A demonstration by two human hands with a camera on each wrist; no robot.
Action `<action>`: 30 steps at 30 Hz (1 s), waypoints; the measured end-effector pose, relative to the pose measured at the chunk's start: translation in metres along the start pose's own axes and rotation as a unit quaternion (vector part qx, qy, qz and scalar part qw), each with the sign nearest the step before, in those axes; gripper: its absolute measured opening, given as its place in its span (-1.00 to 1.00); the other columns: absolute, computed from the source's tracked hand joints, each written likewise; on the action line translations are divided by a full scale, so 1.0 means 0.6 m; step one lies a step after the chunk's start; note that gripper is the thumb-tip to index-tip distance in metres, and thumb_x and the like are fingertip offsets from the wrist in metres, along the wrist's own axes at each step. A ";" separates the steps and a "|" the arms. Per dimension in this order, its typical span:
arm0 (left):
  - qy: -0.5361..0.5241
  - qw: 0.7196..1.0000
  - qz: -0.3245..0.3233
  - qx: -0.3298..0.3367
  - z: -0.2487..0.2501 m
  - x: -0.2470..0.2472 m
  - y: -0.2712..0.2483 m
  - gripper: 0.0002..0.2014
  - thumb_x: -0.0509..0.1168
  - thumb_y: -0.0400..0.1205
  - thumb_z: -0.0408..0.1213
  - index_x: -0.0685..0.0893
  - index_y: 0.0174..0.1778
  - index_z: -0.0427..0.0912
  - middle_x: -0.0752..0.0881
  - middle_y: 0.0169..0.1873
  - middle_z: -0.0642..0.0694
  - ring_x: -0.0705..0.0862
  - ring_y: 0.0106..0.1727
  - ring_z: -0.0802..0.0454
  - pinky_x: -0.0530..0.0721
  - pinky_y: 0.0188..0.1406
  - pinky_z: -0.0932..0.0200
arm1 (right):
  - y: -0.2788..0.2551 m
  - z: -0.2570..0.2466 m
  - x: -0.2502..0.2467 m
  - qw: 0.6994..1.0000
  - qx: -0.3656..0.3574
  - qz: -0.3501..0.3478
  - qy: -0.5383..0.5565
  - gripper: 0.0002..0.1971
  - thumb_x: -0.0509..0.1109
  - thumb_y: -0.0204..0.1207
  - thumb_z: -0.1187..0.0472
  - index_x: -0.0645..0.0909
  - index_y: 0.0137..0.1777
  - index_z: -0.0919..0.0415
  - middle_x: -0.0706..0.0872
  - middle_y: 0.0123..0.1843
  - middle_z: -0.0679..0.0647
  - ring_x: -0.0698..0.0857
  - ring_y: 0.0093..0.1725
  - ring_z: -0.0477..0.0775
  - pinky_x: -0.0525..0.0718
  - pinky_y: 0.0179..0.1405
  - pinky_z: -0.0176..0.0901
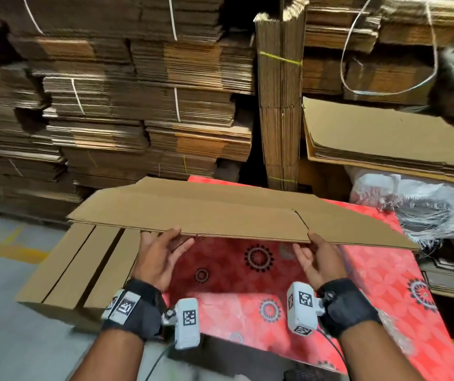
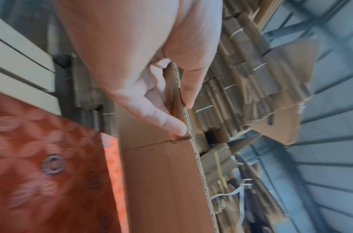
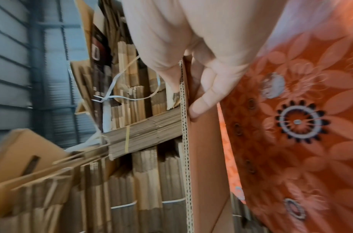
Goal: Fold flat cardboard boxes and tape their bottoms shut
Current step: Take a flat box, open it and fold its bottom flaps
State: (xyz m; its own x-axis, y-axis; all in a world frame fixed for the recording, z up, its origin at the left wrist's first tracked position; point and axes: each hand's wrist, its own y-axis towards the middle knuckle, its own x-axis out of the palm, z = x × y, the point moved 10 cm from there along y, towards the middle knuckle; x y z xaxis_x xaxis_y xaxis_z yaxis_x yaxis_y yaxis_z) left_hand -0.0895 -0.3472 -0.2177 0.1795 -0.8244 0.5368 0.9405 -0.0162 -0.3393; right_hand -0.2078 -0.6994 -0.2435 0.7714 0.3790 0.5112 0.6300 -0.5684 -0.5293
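A flat, unfolded cardboard box (image 1: 220, 210) hangs level in the air above a table covered in red patterned cloth (image 1: 248, 306). My left hand (image 1: 165, 243) pinches its near edge left of centre, thumb on top and fingers underneath. My right hand (image 1: 309, 246) pinches the same edge near a flap slit, further right. The left wrist view shows my left hand (image 2: 181, 116) with thumb and fingers on either side of the corrugated edge of the box (image 2: 161, 173). In the right wrist view my right hand (image 3: 184, 99) holds the box (image 3: 207, 157) the same way.
Tall stacks of strapped flat cardboard (image 1: 110, 105) fill the back. An upright bundle (image 1: 281, 105) stands behind the table. A pile of flat boxes (image 1: 77, 268) lies at the table's left, white sacks (image 1: 412, 204) at its right. Grey floor (image 1: 0, 325) lies to the left.
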 end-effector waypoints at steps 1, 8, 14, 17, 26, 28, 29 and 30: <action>-0.004 1.000 -0.013 0.012 0.020 0.014 -0.005 -0.66 0.30 0.64 -0.64 0.36 0.00 -0.11 0.65 -0.22 -0.21 0.79 -0.29 -0.04 0.87 -0.19 -0.05 | -0.011 -0.012 0.008 1.000 -0.010 -0.005 0.009 -0.90 0.28 0.74 0.42 0.59 0.03 0.26 0.82 -0.16 0.15 0.83 -0.31 0.01 0.83 -0.38 -0.17; 0.012 0.990 -0.122 0.063 0.106 0.159 -0.035 -0.58 0.39 0.66 -0.52 0.25 -0.10 -0.05 0.66 -0.20 -0.18 0.78 -0.36 0.01 0.83 -0.36 0.12 | -0.100 -0.141 0.034 0.990 -0.108 -0.038 0.087 -0.84 0.26 0.74 0.44 0.59 -0.08 0.30 0.83 -0.37 0.13 0.83 -0.40 -0.03 0.83 -0.39 -0.14; 0.013 0.978 -0.192 0.074 0.113 0.297 -0.075 -0.61 0.39 0.66 -0.53 0.28 -0.07 -0.08 0.72 -0.19 -0.18 0.81 -0.30 -0.01 0.78 -0.40 0.18 | -0.146 -0.272 -0.002 0.976 -0.184 -0.028 0.112 -0.84 0.29 0.72 0.42 0.54 -0.13 0.33 0.73 -0.33 0.23 0.78 -0.30 0.07 0.83 -0.40 -0.12; 0.021 0.969 -0.235 0.069 0.094 0.369 -0.102 -0.72 0.38 0.66 -0.53 0.39 0.04 -0.21 0.76 -0.12 -0.28 0.83 -0.27 -0.04 0.74 -0.44 0.22 | -0.160 -0.338 -0.038 0.968 -0.221 -0.013 0.120 -0.82 0.29 0.74 0.39 0.53 -0.13 0.30 0.76 -0.39 0.18 0.80 -0.36 0.03 0.83 -0.39 -0.15; 0.045 0.944 -0.326 0.032 -0.035 0.564 -0.156 -0.72 0.35 0.67 -0.53 0.51 0.28 -0.46 0.74 0.09 -0.45 0.82 -0.10 -0.13 0.70 -0.43 0.19 | -0.146 -0.513 -0.195 0.935 -0.325 0.063 0.129 -0.81 0.38 0.70 0.32 0.47 0.22 0.31 0.69 -0.25 0.23 0.72 -0.40 -0.03 0.80 -0.35 -0.18; 0.045 0.941 -0.334 0.032 -0.061 0.605 -0.158 -0.75 0.33 0.68 -0.55 0.54 0.27 -0.42 0.74 -0.02 -0.33 0.83 -0.17 -0.06 0.71 -0.44 0.20 | -0.129 -0.546 -0.209 0.931 -0.334 0.054 0.138 -0.76 0.38 0.71 0.32 0.46 0.29 0.30 0.73 -0.13 0.27 0.79 -0.35 0.00 0.82 -0.31 -0.15; 0.044 0.940 -0.337 0.032 -0.076 0.627 -0.158 -0.71 0.32 0.69 -0.55 0.54 0.33 -0.45 0.76 -0.05 -0.27 0.83 -0.19 -0.04 0.71 -0.43 0.21 | -0.117 -0.564 -0.218 0.930 -0.337 0.051 0.140 -0.78 0.37 0.71 0.32 0.45 0.28 0.29 0.72 -0.12 0.27 0.80 -0.36 -0.01 0.82 -0.32 -0.16; 0.042 0.939 -0.339 0.035 -0.090 0.650 -0.158 -0.66 0.31 0.69 -0.55 0.52 0.39 -0.49 0.78 -0.06 -0.24 0.83 -0.20 -0.03 0.72 -0.44 0.22 | -0.102 -0.581 -0.227 0.929 -0.338 0.050 0.141 -0.80 0.37 0.72 0.32 0.44 0.25 0.28 0.73 -0.11 0.28 0.80 -0.39 -0.02 0.81 -0.34 -0.17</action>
State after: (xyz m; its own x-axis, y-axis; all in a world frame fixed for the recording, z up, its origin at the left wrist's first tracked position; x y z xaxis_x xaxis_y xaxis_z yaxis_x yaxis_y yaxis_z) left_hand -0.1243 -0.6976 -0.0180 -0.4885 -0.6797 0.5472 0.8474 -0.5190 0.1119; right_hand -0.3829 -0.9711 -0.0445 0.7088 0.1460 0.6901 0.2818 -0.9555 -0.0872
